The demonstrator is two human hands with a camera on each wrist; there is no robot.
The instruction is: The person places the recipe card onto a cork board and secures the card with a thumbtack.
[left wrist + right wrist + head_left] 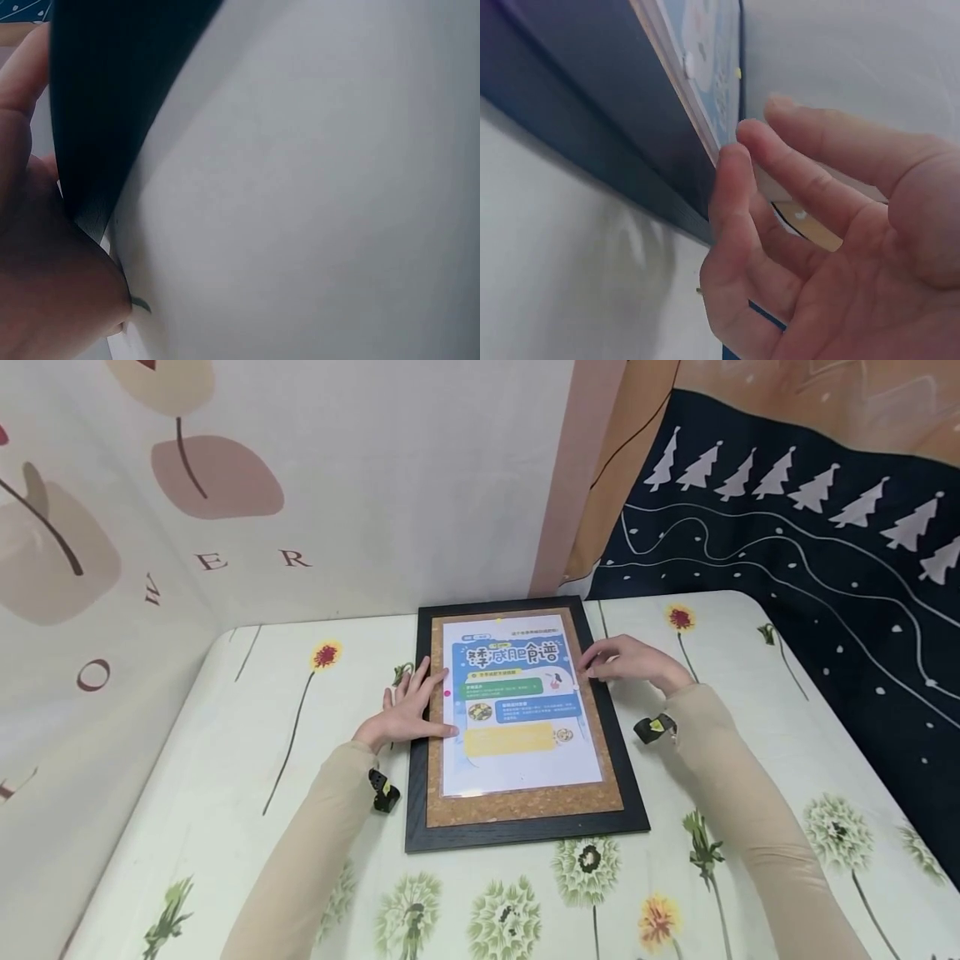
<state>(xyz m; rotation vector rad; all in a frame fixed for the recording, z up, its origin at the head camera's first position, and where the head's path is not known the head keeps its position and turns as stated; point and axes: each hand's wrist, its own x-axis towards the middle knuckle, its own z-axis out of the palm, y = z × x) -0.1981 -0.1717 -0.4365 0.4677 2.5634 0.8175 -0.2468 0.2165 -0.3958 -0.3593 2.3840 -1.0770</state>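
A cork board with a black frame lies on the table, and a colourful printed sheet covers much of its cork. My left hand spreads its fingers across the frame's left side, with thumb and fingertips at the sheet's left edge. Near them is a pink push pin. At the board's right side, my right hand has loosely bent fingers beside the sheet's edge and holds nothing visible. The right wrist view shows a white push pin and a yellow push pin on the board.
The board lies on a flower-printed tablecloth. A pale printed curtain rises behind the table, and a dark cloth with tree shapes hangs at the right. A small black wrist device sits on the left sleeve.
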